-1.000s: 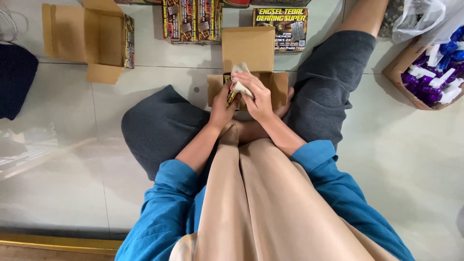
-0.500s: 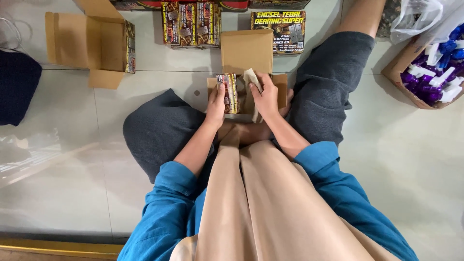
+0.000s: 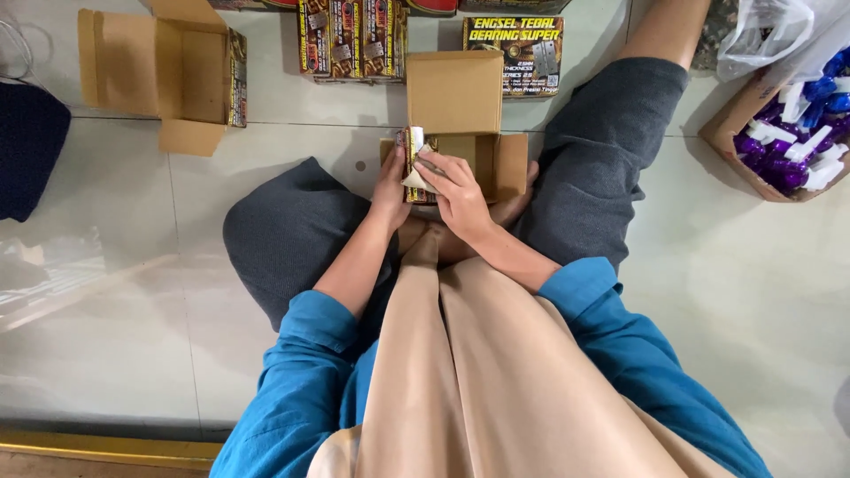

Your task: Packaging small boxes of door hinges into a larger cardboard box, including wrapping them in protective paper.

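Observation:
I sit cross-legged on a tiled floor with an open cardboard box (image 3: 460, 93) in front of my knees. My left hand (image 3: 390, 186) grips a small printed product box (image 3: 409, 142) upright at the carton's left edge. My right hand (image 3: 453, 188) holds a pale cloth (image 3: 416, 175) pressed against the face of that small box. Most of the small box is hidden under the cloth and my fingers.
Another open cardboard carton (image 3: 159, 75) lies at the far left. A row of printed product boxes (image 3: 352, 37) and a larger yellow-and-black box (image 3: 515, 40) stand behind. A carton of purple spray bottles (image 3: 797, 133) sits at the right, a dark cloth (image 3: 31, 146) at the left edge.
Half a second ago my right hand held the cloth apart from the small box; now it has moved left and presses the cloth onto it.

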